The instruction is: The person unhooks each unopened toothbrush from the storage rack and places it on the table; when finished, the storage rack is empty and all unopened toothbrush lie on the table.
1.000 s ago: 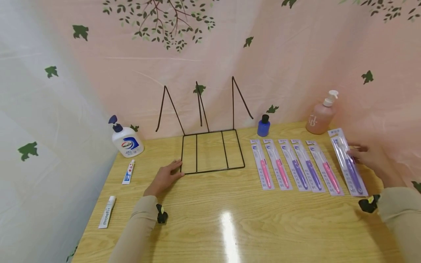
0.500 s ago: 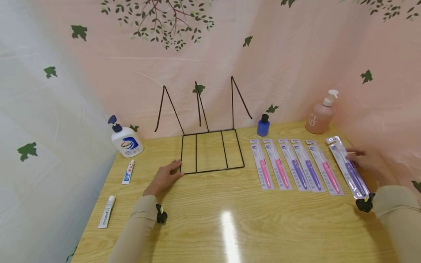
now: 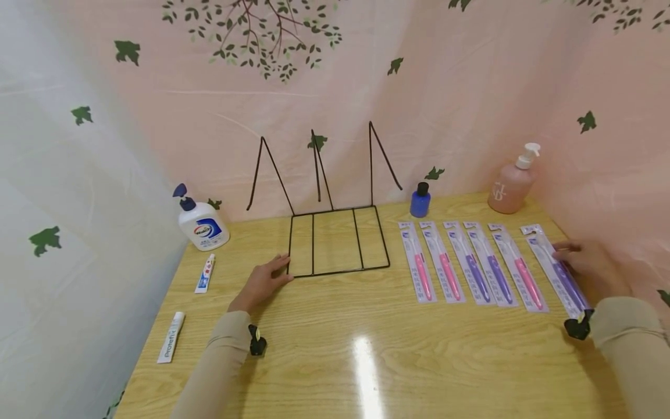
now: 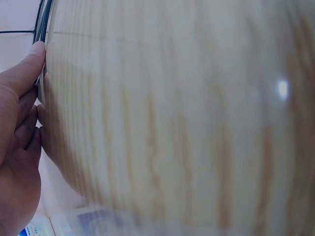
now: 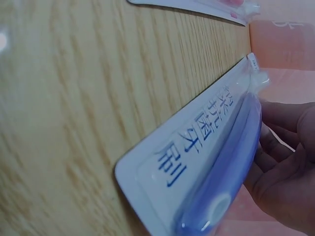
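At the right end of a row, my right hand pinches the edge of a packaged toothbrush with a purple handle. In the right wrist view the thumb lies against the blister of that toothbrush pack, and the other fingers curl at its outer side. The pack lies on or close to the table; its lower end is partly behind the wrist camera. My left hand rests at the front left corner of a black wire rack. Its thumb touches the wire, and the fingers are loosely bent.
Several packaged toothbrushes, pink and purple, lie side by side. Behind them stand a blue bottle and a pink pump bottle. A white pump bottle, a small tube and a longer tube are at the left.
The raised toothbrush pack has come down towards the table at the row's right end, with my right hand still on it. My left hand and the rack have stayed put.
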A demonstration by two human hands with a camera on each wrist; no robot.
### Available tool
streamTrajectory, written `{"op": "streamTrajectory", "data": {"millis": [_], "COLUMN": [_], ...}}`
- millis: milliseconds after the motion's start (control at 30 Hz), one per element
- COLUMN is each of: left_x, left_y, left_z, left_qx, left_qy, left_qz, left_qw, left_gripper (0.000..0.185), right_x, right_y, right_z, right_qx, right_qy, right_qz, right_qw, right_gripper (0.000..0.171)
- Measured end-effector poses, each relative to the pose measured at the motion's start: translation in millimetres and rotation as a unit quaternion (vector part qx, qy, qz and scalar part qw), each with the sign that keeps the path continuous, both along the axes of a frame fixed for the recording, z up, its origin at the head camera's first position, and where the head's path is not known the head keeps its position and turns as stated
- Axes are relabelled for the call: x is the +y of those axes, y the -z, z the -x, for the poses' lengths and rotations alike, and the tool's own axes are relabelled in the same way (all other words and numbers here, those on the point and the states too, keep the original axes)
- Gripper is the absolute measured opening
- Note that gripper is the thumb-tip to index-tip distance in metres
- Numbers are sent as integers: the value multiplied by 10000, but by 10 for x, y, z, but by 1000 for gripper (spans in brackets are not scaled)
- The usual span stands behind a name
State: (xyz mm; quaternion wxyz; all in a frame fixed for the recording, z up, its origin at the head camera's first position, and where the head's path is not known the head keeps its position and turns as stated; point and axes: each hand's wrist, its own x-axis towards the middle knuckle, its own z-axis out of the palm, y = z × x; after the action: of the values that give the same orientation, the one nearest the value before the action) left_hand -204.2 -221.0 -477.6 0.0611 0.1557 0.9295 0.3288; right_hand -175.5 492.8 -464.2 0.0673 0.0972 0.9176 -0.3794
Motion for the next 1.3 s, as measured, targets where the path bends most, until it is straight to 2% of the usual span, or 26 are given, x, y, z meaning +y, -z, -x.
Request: {"op": "streamTrajectory", "data": {"millis": [167, 600, 1133, 1300], "left_x": [-1, 4, -6, -8], "left_y": [25, 32, 64, 70], "left_z": [3, 5, 44, 46], "left_qx": [45, -10, 3, 8], "left_qy": [40, 55, 38, 29], "left_qz": [9, 28, 6, -21], "left_qw": [10000, 10000, 10000, 10000], "left_gripper": [59, 58, 58, 58], "right_x": [24, -38, -62, -103], "right_y": [34, -8, -5, -58], "right_z": [1, -84, -84, -108], "right_qx": [-126, 212, 72, 80], "right_qy": [148, 333, 552, 662], "right_qz": [87, -533, -254, -249], "right_qw": [9998, 9978, 9981, 9975], "right_gripper": [51, 41, 43, 50]}}
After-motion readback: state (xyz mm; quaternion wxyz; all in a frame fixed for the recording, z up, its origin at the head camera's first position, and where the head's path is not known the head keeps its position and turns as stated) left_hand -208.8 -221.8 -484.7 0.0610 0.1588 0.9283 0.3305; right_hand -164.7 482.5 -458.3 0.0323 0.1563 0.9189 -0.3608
